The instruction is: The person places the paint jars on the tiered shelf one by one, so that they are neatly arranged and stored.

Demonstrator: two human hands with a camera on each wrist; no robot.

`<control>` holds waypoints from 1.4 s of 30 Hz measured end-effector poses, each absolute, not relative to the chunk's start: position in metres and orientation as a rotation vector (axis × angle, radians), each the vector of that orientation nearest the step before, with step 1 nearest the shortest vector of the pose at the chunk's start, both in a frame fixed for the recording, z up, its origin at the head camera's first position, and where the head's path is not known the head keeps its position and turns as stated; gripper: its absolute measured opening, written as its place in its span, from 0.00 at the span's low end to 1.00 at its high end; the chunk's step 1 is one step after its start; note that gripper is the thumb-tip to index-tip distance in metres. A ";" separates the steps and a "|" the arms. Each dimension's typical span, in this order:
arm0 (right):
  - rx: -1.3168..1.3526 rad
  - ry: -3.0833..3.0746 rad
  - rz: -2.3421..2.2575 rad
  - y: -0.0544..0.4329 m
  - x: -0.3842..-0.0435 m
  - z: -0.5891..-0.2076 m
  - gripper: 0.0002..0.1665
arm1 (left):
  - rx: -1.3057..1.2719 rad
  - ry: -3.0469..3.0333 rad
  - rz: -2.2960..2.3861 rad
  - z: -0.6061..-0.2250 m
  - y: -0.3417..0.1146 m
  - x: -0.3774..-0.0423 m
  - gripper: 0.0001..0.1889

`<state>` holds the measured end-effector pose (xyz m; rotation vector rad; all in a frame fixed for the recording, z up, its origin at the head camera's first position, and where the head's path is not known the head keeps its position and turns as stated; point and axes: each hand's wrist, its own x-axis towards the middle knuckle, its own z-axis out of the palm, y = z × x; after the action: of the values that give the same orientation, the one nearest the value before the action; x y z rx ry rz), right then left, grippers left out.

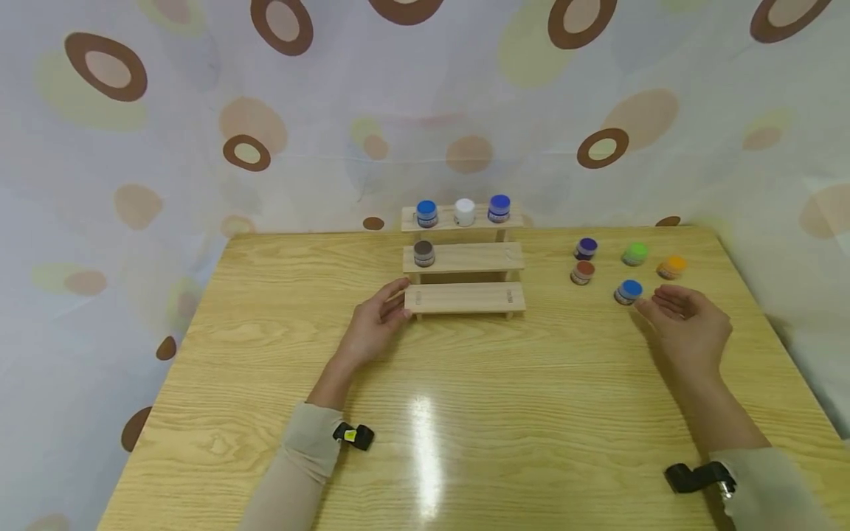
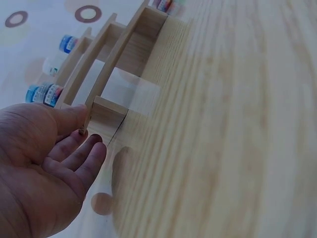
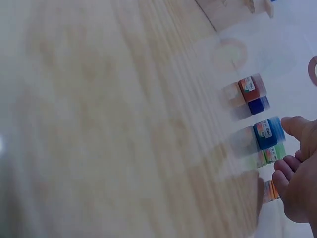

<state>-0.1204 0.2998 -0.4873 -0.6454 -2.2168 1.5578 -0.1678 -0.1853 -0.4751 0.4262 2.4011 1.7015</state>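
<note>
A three-step wooden rack (image 1: pixel 465 296) stands against the back of the table. My left hand (image 1: pixel 375 324) grips the left end of its lowest step, thumb at the front corner and fingers behind. On the top step sit a blue paint jar (image 1: pixel 427 214), a white jar (image 1: pixel 465 212) and a violet-blue jar (image 1: pixel 499 209). A dark brown jar (image 1: pixel 423 254) is at the left of the middle step. To the right, my right hand (image 1: pixel 693 328) is beside another blue jar (image 1: pixel 628 292), thumb tip right at its lid (image 3: pixel 279 128), the other fingers loosely bent.
Around that blue jar stand a red-brown jar (image 1: pixel 582 273), a dark purple jar (image 1: pixel 586 249), a green jar (image 1: pixel 635 254) and an orange jar (image 1: pixel 672 267). A patterned curtain (image 1: pixel 425 110) hangs behind the wood-grain table (image 1: pixel 531 413).
</note>
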 end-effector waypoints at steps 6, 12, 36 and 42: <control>-0.562 -2.268 1.580 0.300 -0.128 -0.494 0.34 | 0.427 2.389 1.712 -0.478 -0.186 -0.167 0.31; -0.535 -2.378 1.507 0.294 -0.140 -0.491 0.36 | 0.427 2.402 1.712 -0.476 -0.186 -0.167 0.31; -0.151 -2.566 1.390 0.260 -0.116 -0.481 0.27 | 0.438 2.385 1.727 -0.472 -0.186 -0.167 0.31; -0.007 -2.579 1.461 0.240 -0.107 -0.478 0.24 | 0.420 2.386 1.721 -0.474 -0.184 -0.168 0.31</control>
<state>-0.1066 0.2402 -0.4779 -0.0069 -2.5790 1.4611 -0.1675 -0.1843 -0.4738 0.4200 2.3861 1.7207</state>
